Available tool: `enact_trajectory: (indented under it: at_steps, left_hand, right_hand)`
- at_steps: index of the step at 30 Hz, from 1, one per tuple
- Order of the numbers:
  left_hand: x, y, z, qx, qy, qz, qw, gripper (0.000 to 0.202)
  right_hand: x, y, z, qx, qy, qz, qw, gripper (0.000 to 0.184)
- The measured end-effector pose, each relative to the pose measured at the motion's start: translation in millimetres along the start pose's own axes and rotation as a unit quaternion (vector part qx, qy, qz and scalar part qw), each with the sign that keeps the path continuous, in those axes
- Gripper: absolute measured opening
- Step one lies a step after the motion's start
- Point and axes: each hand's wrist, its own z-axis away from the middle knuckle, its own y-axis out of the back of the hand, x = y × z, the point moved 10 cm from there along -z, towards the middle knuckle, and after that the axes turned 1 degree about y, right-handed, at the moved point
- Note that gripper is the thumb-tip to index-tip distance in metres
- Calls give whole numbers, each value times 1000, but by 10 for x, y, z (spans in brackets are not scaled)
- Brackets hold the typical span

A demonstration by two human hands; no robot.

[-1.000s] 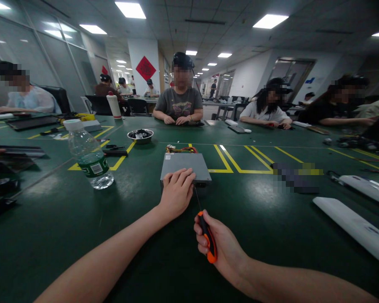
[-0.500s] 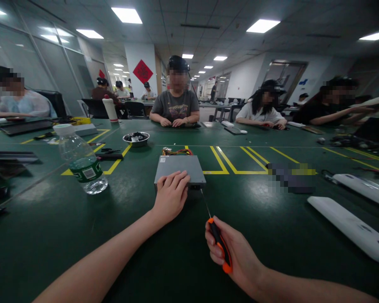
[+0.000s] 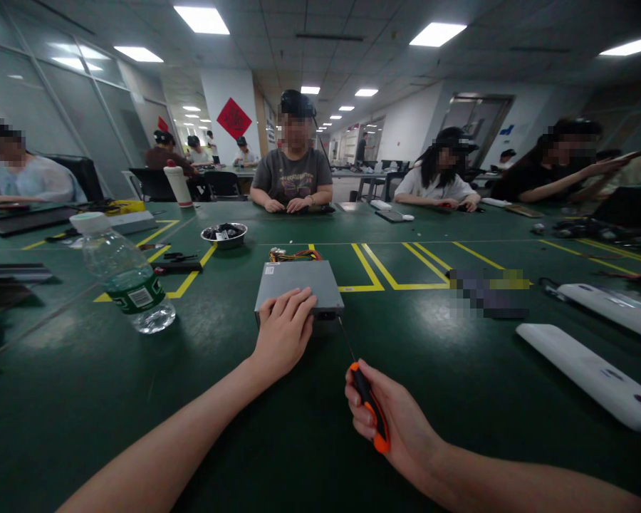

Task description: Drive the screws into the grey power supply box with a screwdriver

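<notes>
A flat grey metal box (image 3: 299, 283) with coloured wires (image 3: 293, 254) at its far end lies on the green table (image 3: 85, 399). My left hand (image 3: 283, 331) rests on the box's near edge, fingers together and laid flat on its top. My right hand (image 3: 392, 420) is closed round the orange and black handle of a screwdriver (image 3: 367, 402). The thin shaft points at the box's near right corner, with the tip at or just short of it.
A water bottle (image 3: 122, 274) stands to the left. A metal bowl of small parts (image 3: 223, 234) sits beyond the box. Long white covers (image 3: 587, 374) lie at the right. Yellow tape lines (image 3: 400, 267) cross the table. Several people sit along the far side.
My right hand with the screwdriver has shifted right and slightly back, so the shaft now meets the box's near right corner. My left hand stays on the box.
</notes>
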Motion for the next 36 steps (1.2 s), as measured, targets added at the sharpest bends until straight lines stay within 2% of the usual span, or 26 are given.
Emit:
enact_trajectory:
  at_steps: [5, 10, 18, 26, 30, 33, 36]
  left_hand:
    - [3, -8, 2, 0, -1, 1, 1000, 31]
    - [7, -14, 6, -3, -1, -2, 1000, 31]
    - [12, 0, 4, 3, -6, -4, 1000, 31]
    - [17, 4, 8, 3, -5, -6, 1000, 32]
    - [25, 17, 6, 7, -9, -4, 1000, 32]
    - [24, 13, 7, 8, -10, -5, 1000, 32]
    - [20, -2, 10, 5, -10, -5, 1000, 32]
  right_hand:
    - [-5, 16, -33, 1, 5, 3, 1000, 26]
    - [-35, 44, -47, -5, 44, 27, 999, 15]
    - [-10, 65, -33, 3, 55, 48, 997, 22]
    - [43, -16, 9, 1, -2, 12, 1000, 29]
    - [-19, -3, -12, -2, 34, 22, 999, 16]
    - [-31, 28, -16, 1, 57, 33, 998, 24]
    - [4, 35, -14, -3, 52, 34, 998, 25]
